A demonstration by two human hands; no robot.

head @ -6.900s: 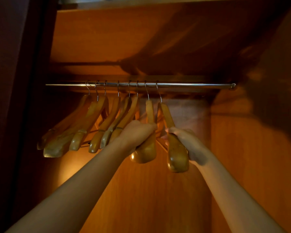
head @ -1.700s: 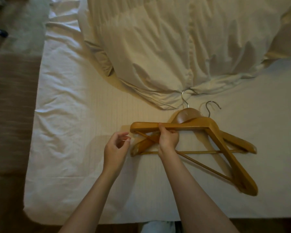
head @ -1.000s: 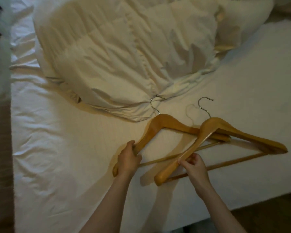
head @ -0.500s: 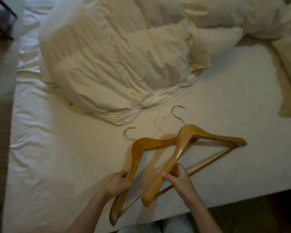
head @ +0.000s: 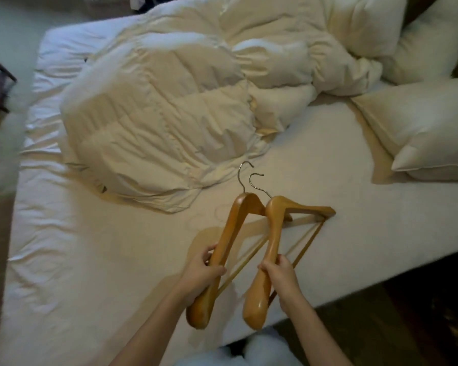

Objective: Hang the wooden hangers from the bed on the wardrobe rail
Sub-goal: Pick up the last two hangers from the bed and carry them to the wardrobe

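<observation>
Looking down at a bed (head: 90, 260) covered in a white sheet, with two bare forearms reaching in from the near edge. Gripping one wooden hanger in each hand, both lifted over the near edge of the bed and casting shadows on the sheet. Left hand (head: 200, 274) wrapping its fingers (head: 217, 270) firmly around the near arm of the left hanger (head: 229, 233). Right hand (head: 282, 277) closing its fingers (head: 266, 268) around the near arm of the right hanger (head: 273, 233). Pointing away from the person, both metal hooks (head: 257, 180) sitting close together, side by side, near the hem of the duvet. Overlapping at the shoulders, the right hanger lying in front of the left, with the far arms and thin lower bars stretching toward the right edge of the bed. Lying bunched across the middle and far side of the bed, a cream quilted duvet (head: 169, 114). Resting along the right edge of the bed, two white pillows (head: 421, 133). Showing dark floor beyond the near right corner of the bed.
</observation>
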